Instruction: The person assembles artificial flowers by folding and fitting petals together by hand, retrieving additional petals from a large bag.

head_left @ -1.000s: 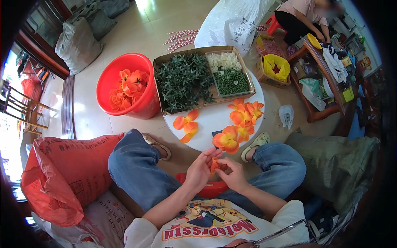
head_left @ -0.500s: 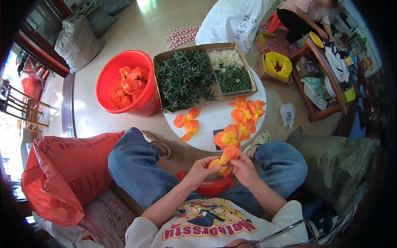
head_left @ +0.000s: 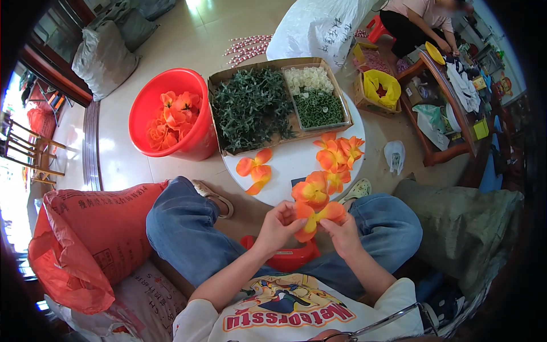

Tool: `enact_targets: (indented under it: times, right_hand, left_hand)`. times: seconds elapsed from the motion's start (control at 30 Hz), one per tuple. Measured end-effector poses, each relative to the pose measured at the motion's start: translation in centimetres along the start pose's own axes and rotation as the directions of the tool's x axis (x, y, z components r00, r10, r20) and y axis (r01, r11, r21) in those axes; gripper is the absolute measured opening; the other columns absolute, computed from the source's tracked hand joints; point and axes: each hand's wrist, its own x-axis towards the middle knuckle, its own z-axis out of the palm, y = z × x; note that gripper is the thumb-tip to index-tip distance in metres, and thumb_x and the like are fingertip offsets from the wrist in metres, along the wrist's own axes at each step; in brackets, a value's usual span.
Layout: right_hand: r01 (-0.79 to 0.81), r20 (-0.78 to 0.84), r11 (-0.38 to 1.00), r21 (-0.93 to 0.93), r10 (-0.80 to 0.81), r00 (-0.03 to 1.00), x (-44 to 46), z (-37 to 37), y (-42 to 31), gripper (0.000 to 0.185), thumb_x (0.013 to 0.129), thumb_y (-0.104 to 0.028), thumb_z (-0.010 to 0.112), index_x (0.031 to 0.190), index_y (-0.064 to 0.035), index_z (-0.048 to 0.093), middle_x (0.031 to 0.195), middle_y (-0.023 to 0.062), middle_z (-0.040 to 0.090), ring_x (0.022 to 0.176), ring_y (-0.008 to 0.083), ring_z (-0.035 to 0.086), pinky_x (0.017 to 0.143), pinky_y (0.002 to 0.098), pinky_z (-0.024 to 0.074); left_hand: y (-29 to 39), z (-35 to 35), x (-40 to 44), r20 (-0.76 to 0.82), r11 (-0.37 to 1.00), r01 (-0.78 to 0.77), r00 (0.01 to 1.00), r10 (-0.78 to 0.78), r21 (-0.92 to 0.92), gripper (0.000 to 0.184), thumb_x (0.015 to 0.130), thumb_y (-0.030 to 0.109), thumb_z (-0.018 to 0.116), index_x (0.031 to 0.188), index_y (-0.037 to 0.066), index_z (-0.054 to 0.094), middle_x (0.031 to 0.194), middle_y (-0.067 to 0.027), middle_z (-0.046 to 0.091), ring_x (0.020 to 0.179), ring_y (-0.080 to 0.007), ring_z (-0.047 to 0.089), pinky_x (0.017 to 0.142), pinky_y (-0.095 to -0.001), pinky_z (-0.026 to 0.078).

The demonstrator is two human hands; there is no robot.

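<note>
Between my two hands is an orange-and-yellow fabric petal piece (head_left: pixel 315 218), its lobes spread over my lap. My left hand (head_left: pixel 279 225) pinches its left side with thumb and fingers. On the right, my right hand (head_left: pixel 343 229) grips its lower right part. Just beyond it, a layered orange flower (head_left: pixel 311 191) overlaps the near edge of the round white table (head_left: pixel 279 188). More orange flowers (head_left: pixel 340 153) lie at the table's right side. Loose orange petals (head_left: pixel 254 168) rest on its left.
A cardboard tray (head_left: pixel 293 122) on the table holds dark green leaves (head_left: pixel 250 105) and a clear box of green and whitish pieces (head_left: pixel 320 108). A red bucket (head_left: pixel 194 145) of orange petals stands left. Sacks flank my legs. Another person (head_left: pixel 419 25) sits at the back right.
The petal piece has turned and spread out, now showing its yellow centre. My hands have shifted slightly up, with the right hand a little further right.
</note>
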Motion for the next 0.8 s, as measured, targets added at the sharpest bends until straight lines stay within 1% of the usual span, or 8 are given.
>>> enact_targets:
  times: [0.1,0.2,0.3,0.4,0.5,0.6,0.7,0.8]
  right_hand:
    - [0.057,-0.045,0.998,0.01,-0.056,0.997,0.8,1.3,-1.5,0.026,0.082,0.001,0.066,0.108,0.0006,0.06,0.102,0.0064,0.065,0.094,0.0148,0.063,0.084,0.0283,0.0513]
    - [0.088,-0.051,0.996,-0.032,-0.089,0.995,2.5,1.0,-1.8,0.025,0.082,0.001,0.066,0.107,0.0008,0.06,0.101,0.0075,0.066,0.092,0.0154,0.064,0.082,0.0291,0.0525]
    - [0.11,-0.068,0.994,-0.016,-0.111,0.992,3.7,1.5,-2.2,0.025,0.083,0.0,0.066,0.107,0.0009,0.06,0.099,0.0084,0.066,0.085,0.0157,0.066,0.077,0.0294,0.0545]
    - [0.129,-0.11,0.991,-0.022,-0.13,0.985,4.0,1.8,-2.3,0.024,0.083,-0.001,0.066,0.106,0.0008,0.06,0.096,0.0092,0.067,0.079,0.0158,0.067,0.071,0.0293,0.0562]
    - [0.122,-0.099,0.989,-0.089,-0.131,0.987,4.2,1.4,-1.9,0.027,0.085,0.002,0.061,0.111,0.0003,0.056,0.101,0.0097,0.065,0.084,0.0186,0.067,0.072,0.0328,0.0574]
    - [0.127,-0.1,0.986,-0.11,-0.139,0.985,4.3,0.9,-1.5,0.028,0.085,0.002,0.061,0.112,0.0003,0.056,0.101,0.0095,0.065,0.082,0.018,0.066,0.071,0.0325,0.058]
    - [0.134,-0.104,0.986,-0.095,-0.144,0.984,4.5,0.5,-1.3,0.028,0.085,0.0,0.062,0.112,0.001,0.056,0.101,0.0093,0.064,0.08,0.0162,0.066,0.069,0.0312,0.0581]
    - [0.059,-0.143,0.997,-0.043,-0.064,0.988,4.6,0.4,-1.7,0.028,0.085,-0.003,0.063,0.111,0.0013,0.056,0.102,0.0089,0.064,0.079,0.014,0.065,0.068,0.0285,0.0573]
  left_hand:
    - [1.1,0.0,1.3,-0.009,0.996,-0.036,0.999,0.037,0.088,0.028,0.086,-0.002,0.063,0.111,0.003,0.05,0.104,-0.0061,0.062,0.097,-0.0106,0.061,0.089,-0.0248,0.049]
    - [2.8,0.4,2.4,-0.008,0.989,-0.027,1.0,0.029,0.148,0.031,0.087,-0.001,0.062,0.115,0.001,0.05,0.105,-0.0085,0.062,0.098,-0.0106,0.061,0.088,-0.0235,0.049]
    - [3.3,0.8,3.5,0.014,0.994,0.048,0.999,-0.05,0.1,0.036,0.087,0.0,0.063,0.12,-0.001,0.049,0.109,-0.0104,0.062,0.101,-0.0117,0.06,0.089,-0.0243,0.049]
    - [3.5,0.8,3.5,0.025,0.994,0.086,0.996,-0.088,0.074,0.039,0.086,0.0,0.064,0.122,-0.002,0.049,0.112,-0.0111,0.062,0.101,-0.013,0.061,0.091,-0.0253,0.049]
    - [2.1,0.4,3.8,-0.004,0.993,0.07,0.998,-0.07,0.094,0.036,0.085,0.001,0.066,0.118,-0.003,0.052,0.11,-0.011,0.063,0.098,-0.0122,0.062,0.088,-0.0245,0.051]
    - [1.3,0.4,4.2,-0.088,0.975,0.088,0.994,-0.071,0.205,0.032,0.084,0.0,0.067,0.114,-0.003,0.055,0.105,-0.01,0.065,0.093,-0.0115,0.064,0.083,-0.0238,0.052]
    - [1.0,0.3,4.5,-0.083,0.962,0.069,0.995,-0.049,0.263,0.028,0.084,0.0,0.067,0.11,-0.004,0.057,0.101,-0.0089,0.066,0.089,-0.0102,0.064,0.08,-0.0233,0.053]
    - [0.9,0.1,4.7,-0.082,0.951,0.039,0.997,-0.014,0.306,0.026,0.084,0.0,0.067,0.108,-0.004,0.059,0.099,-0.0083,0.066,0.088,-0.0094,0.063,0.079,-0.0228,0.053]
